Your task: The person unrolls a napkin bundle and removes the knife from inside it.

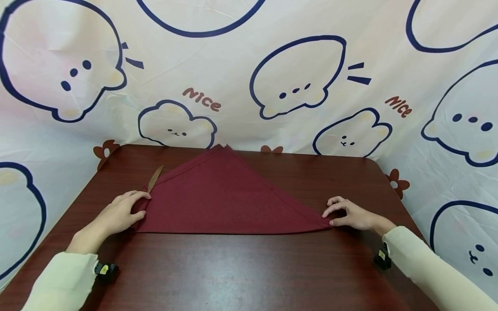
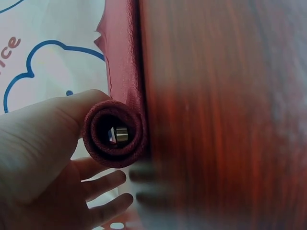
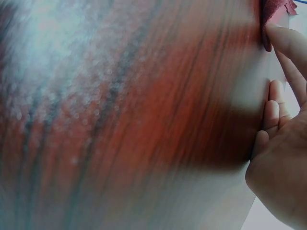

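Observation:
A maroon cloth napkin [image 1: 233,198] lies folded into a triangle, its peak toward the far table edge. Its left end is rolled up, and a gold-coloured knife blade [image 1: 156,178] sticks out of the far end of the roll. In the left wrist view, the near end of the roll [image 2: 98,136] shows spiral layers, with shiny metal ends [image 2: 121,135] inside. My left hand [image 1: 120,214] holds this roll between thumb and fingers. At the opposite corner, my right hand [image 1: 350,214] pinches the napkin tip between thumb and fingers; the right wrist view shows only that tip [image 3: 269,24].
A dark brown wooden table [image 1: 218,272] carries the napkin. Behind and beside it hangs a white printed cloth backdrop [image 1: 233,73] with cartoon clouds. Small black devices [image 1: 106,271] are strapped at both wrists.

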Motion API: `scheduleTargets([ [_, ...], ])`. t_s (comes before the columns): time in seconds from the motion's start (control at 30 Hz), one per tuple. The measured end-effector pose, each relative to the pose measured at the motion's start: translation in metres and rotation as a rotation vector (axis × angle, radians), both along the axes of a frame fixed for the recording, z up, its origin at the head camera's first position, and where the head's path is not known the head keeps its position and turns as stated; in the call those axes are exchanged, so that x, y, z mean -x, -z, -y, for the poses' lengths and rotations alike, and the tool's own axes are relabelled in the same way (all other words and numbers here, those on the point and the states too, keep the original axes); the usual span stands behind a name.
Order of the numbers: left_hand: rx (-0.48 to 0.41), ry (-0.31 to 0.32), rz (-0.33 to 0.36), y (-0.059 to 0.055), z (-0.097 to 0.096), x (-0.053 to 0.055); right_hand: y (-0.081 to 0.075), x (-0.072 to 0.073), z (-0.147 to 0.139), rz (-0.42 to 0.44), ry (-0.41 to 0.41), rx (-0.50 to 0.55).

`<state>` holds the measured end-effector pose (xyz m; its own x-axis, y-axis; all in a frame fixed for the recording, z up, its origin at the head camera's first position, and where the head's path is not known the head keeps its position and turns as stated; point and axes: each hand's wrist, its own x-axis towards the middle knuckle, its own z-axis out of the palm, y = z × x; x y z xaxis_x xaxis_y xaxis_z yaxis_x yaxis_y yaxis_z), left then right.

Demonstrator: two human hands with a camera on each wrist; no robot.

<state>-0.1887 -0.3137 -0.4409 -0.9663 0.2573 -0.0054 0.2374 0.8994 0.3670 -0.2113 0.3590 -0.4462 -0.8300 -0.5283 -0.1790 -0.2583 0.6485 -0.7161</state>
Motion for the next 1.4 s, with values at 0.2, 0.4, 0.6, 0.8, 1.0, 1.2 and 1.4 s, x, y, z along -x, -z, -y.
scheduleTargets([
  [0.2,0.015,-0.003,0.012,0.002,0.001,0.0,-0.001,-0.001,0.001,-0.009,-0.006,-0.001],
  [0.4,0.04,-0.009,0.029,0.002,0.001,-0.001,-0.001,-0.001,0.002,-0.011,-0.002,-0.005],
  [0.6,0.056,-0.004,-0.006,0.0,0.001,0.002,-0.001,-0.001,0.002,0.002,0.0,0.006],
  [0.8,0.072,-0.014,-0.024,0.001,0.001,0.001,-0.001,0.0,0.002,0.013,0.001,0.01],
  [1.0,0.069,-0.02,-0.031,0.003,0.002,0.001,-0.001,0.001,0.0,0.02,0.007,-0.003],
  [1.2,0.053,-0.017,-0.032,0.001,0.006,0.001,-0.002,0.001,-0.001,0.021,0.001,-0.005],
  [1.4,0.04,-0.026,-0.026,-0.001,0.011,0.001,-0.001,0.001,-0.001,0.017,0.001,0.0],
])
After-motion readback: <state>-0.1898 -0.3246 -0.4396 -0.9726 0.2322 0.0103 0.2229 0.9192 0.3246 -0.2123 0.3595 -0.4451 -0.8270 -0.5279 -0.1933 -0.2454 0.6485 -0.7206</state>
